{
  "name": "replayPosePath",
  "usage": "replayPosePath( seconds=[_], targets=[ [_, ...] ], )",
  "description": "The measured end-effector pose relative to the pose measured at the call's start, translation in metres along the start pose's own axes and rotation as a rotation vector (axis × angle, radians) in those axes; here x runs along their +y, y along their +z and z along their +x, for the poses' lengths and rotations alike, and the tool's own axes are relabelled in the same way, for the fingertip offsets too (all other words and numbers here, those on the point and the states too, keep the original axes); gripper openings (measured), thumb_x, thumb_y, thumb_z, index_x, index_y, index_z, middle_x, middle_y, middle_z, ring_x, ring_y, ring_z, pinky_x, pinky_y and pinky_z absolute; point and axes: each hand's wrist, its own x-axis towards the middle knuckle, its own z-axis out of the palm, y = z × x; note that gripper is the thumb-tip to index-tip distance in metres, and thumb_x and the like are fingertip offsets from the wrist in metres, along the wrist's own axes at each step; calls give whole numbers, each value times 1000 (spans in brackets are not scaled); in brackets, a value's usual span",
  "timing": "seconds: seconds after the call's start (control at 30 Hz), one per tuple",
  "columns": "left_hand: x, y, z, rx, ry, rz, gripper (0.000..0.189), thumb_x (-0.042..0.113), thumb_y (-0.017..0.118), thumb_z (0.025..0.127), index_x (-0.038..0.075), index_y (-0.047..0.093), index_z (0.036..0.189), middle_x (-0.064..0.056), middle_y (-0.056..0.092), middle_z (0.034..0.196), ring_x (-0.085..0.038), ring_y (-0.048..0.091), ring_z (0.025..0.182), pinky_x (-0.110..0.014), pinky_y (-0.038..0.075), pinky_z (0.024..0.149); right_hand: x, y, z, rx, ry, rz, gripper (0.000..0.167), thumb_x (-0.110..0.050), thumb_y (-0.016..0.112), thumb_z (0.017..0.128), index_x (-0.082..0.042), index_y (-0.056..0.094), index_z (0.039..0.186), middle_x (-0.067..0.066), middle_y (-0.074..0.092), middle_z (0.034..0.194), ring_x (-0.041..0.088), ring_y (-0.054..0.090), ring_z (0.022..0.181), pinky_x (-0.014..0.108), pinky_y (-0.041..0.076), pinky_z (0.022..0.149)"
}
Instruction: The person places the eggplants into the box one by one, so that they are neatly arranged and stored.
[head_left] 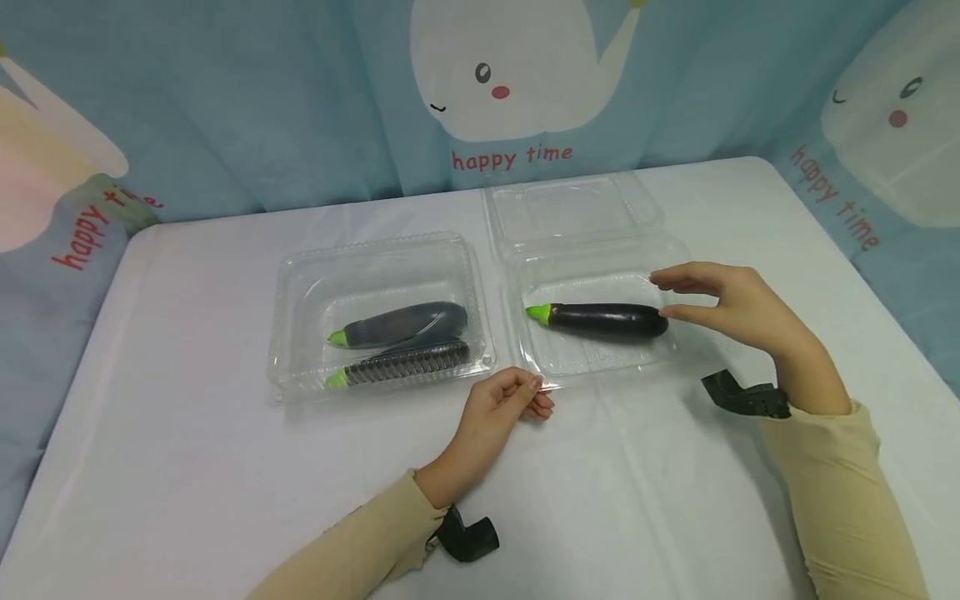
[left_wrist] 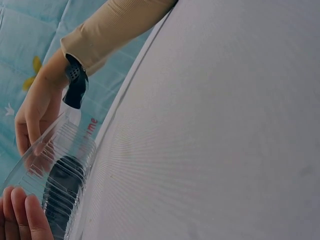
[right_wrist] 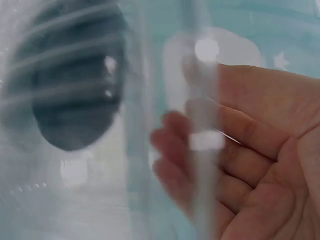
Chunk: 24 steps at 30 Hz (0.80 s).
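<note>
An open clear plastic clamshell box (head_left: pixel 592 367) lies on the table, its lid (head_left: pixel 573 212) folded back. One dark eggplant (head_left: pixel 607 320) with a green stem end lies in its base; the right wrist view shows the eggplant's rounded end (right_wrist: pixel 80 95) through the plastic. My left hand (head_left: pixel 498 412) pinches the box's near left corner between thumb and fingers. Over the box's right side is my right hand (head_left: pixel 723 304), thumb and fingers spread apart, near the eggplant's rounded end. Whether the thumb touches the eggplant or the box wall, I cannot tell.
Left of the open box stands a second clear box (head_left: pixel 300 283), its lid down over two eggplants (head_left: pixel 408 325). A white cloth (head_left: pixel 187 467) covers the table. Behind it hangs a blue curtain (head_left: pixel 300 108) with printed whales.
</note>
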Motion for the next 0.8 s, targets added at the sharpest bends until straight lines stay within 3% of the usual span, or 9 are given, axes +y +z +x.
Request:
replayPosePath(
  seconds=[0.13,0.3,0.63,0.8],
  targets=[
    [1,0,1,3,1,1,19,2,50,96,-16,56,92,-23,65,84,-9,63,72,-33,56,74,0,-10,1,41,60,7,39,-14,73,83,-14,64,121,6,64,117,-7,54,101,5,37,85],
    [1,-1,2,6,-6,2,19,2,51,96,-16,56,92,-24,65,84,-10,64,72,-33,56,74,1,-25,4,59,72,-7,38,-19,72,85,-13,64,122,0,65,115,-7,55,100,4,38,82],
    [1,0,2,1,-5,-11,22,4,50,97,-17,55,92,-25,65,84,-10,63,72,-34,56,74,12,-54,18,22,166,-18,41,-25,69,87,-10,61,124,-12,63,113,-7,56,97,4,39,76],
    [0,0,0,10,-35,-14,20,3,51,97,-15,57,92,-22,66,84,-11,64,72,-32,56,74,18,-61,30,-11,183,-67,42,-29,70,87,-10,62,123,-11,64,113,-11,55,93,5,38,74]
  ],
)
